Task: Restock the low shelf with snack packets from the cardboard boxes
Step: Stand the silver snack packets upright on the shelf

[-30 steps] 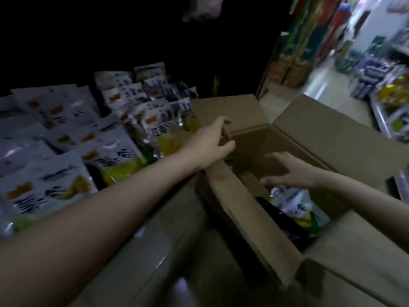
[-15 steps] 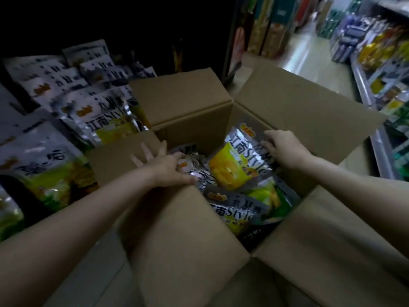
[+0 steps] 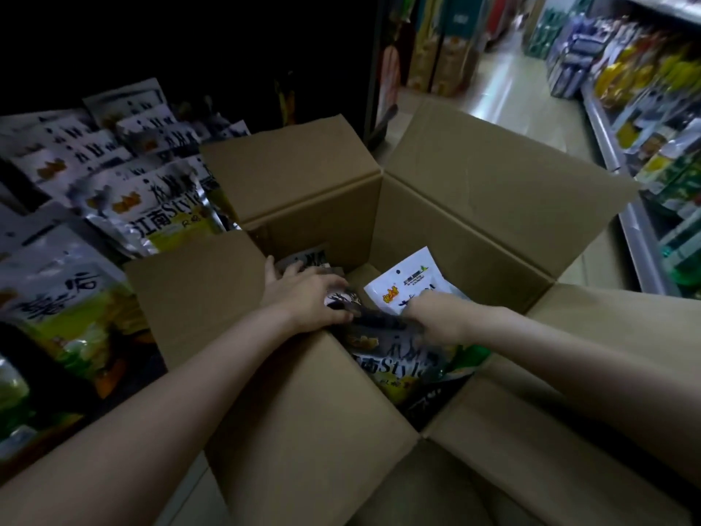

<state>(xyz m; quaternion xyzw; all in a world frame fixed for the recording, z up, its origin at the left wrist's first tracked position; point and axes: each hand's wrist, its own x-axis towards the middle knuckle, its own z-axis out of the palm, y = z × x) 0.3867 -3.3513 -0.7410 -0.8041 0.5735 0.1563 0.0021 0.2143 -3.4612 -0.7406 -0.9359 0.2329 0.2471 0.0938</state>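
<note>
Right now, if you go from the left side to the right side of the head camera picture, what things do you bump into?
Snack packets on the low shelf → left hand → white packet in the cardboard box → shelves across the aisle.

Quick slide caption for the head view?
Both hands, left hand and right hand, reach among snack packets in open cardboard box.

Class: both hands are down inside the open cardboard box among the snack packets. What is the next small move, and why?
Probably close both hands on a bundle of packets and lift it out. The left hand and right hand already rest on the packets in the cardboard box, whose flaps are open, and the low shelf is beside it.
</note>
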